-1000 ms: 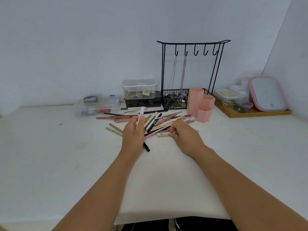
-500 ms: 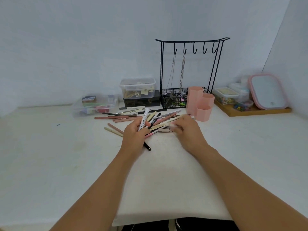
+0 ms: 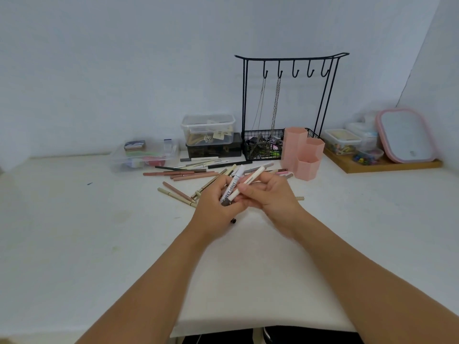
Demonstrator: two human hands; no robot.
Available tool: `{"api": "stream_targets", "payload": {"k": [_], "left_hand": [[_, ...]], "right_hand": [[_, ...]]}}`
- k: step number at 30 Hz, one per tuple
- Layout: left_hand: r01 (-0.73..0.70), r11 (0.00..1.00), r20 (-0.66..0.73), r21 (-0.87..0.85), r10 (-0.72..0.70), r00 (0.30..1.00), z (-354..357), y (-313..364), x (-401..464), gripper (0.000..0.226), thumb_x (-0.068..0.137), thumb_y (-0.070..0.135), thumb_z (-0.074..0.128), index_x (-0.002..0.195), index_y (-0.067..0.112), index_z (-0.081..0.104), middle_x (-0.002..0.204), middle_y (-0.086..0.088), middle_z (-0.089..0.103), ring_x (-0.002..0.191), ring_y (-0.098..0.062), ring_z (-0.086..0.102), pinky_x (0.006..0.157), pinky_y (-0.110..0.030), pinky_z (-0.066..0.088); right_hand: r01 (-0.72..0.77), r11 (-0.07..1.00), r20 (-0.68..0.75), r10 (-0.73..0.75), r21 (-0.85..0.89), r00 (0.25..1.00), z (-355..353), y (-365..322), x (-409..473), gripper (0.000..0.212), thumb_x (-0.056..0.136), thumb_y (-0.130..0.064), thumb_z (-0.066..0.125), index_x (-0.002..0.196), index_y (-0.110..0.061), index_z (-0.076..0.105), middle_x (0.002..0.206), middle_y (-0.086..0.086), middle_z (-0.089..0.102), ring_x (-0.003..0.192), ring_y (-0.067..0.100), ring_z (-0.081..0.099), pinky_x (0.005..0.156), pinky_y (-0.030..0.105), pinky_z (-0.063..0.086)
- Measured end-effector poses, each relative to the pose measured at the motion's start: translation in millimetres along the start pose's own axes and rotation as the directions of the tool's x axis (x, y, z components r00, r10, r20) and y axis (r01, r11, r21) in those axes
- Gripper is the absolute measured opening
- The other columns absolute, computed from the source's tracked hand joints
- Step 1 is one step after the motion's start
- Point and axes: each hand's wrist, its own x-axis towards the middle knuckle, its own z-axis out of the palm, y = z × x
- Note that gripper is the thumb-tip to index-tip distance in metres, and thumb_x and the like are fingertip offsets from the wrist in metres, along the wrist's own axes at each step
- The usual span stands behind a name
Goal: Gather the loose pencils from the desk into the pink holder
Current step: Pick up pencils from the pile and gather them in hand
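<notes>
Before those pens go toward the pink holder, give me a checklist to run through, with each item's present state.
1. Left hand grips the white pen marked SWEET MINT: ok.
2. Right hand grips the cream pen lying beside it: ok.
3. Pink holder stands upright, openings up: ok.
4. Holder compartments have room: cannot tell, their insides are mostly hidden.
5. Path from the hands to the holder is free of tall things: ok; the black wire stand sits behind it.
6. All loose pencils gathered off the desk: not ok, many lie there.
</notes>
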Motion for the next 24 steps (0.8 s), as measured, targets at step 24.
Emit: {"api": "stream_targets", "payload": {"k": [24], "left_hand": [[0.108,0.991,-0.305,-0.075,-0.126,0.944,-7,-13,16,0.006,0.101,0.022,0.059,0.099,0.019,0.064,0.059,0.013,0.044,0.059,-0.011,0.040,0.056,-0.028,0.032]], "right_hand": [[-0.068,0.264,-0.097,-0.098,-0.962,0.990,-49,5,13,0.010,0.088,-0.029,0.070,0.097,-0.025,0.067,0.087,-0.003,0.065,0.081,0.018,0.060,0.076,0.037,0.053]]}}
